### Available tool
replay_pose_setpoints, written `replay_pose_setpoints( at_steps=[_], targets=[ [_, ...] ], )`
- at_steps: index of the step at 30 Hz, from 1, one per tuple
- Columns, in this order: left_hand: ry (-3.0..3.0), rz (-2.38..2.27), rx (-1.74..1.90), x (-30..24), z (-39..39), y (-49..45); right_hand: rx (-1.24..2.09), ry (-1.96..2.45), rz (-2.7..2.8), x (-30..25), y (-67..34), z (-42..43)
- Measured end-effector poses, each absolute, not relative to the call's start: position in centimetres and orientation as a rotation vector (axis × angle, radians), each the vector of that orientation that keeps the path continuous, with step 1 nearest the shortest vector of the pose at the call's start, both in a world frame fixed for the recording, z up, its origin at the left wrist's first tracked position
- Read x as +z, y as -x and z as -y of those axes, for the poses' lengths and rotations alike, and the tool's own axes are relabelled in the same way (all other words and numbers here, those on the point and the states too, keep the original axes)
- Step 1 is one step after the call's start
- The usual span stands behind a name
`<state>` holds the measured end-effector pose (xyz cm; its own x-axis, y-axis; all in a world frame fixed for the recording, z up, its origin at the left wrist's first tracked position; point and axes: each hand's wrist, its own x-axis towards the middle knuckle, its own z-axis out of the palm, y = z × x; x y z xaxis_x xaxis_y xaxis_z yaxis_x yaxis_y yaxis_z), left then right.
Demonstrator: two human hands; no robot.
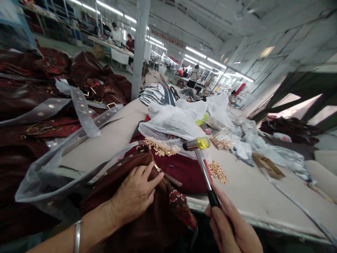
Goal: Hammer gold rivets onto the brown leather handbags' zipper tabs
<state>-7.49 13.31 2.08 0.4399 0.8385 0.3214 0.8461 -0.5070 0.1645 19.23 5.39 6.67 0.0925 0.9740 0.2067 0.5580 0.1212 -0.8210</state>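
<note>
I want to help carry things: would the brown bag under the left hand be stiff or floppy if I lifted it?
The brown bag would probably flop, since similar bags nearby lie slumped and creased. Its flowered cloth would likely dangle, since it hangs loose.

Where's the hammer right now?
The hammer is in the right hand, right of centre in the head view, just left of a heap of golden pieces.
</note>
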Motion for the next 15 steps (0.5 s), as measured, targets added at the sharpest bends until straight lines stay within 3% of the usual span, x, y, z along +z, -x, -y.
replay_pose_setpoints(
  at_steps=[5,8,12,15],
  targets=[
    [2.672,1.579,-0.611,1.8,-13.3,7.6,0.504,1.367,1.937,4.2,-17.6,-6.8],
    [2.670,1.565,-0.630,1.5,-13.2,7.6,0.648,1.283,2.196,2.8,-17.3,-7.9],
    [2.631,1.543,-0.614,1.2,-13.1,7.6,0.791,1.537,1.963,2.1,-18.5,-7.2],
    [2.577,1.505,-0.624,1.3,-12.9,7.5,0.676,1.778,1.638,2.1,-21.6,-6.8]
  ],
)
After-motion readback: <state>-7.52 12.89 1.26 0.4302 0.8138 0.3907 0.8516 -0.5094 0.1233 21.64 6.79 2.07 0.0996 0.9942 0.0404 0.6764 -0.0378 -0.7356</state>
